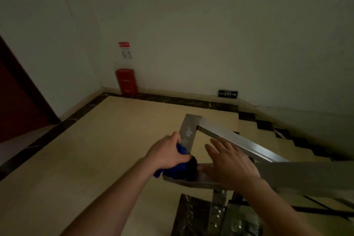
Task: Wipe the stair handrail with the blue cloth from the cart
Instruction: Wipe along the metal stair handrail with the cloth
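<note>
A flat stainless steel handrail (pixel 237 140) bends around the landing corner in the lower middle of the head view. My left hand (pixel 168 152) grips a bunched blue cloth (pixel 178 170) and presses it onto the rail's short corner section. My right hand (pixel 229 161) lies flat with straight fingers on the rail, just right of the cloth. Part of the cloth is hidden under my left hand.
A beige tiled landing (pixel 107 140) with a dark border lies below. A red fire cabinet (pixel 126 81) stands against the far wall. Stairs (pixel 287 136) descend at right. A dark red door (pixel 17 101) is at left. Rail posts (pixel 218 207) drop beneath my hands.
</note>
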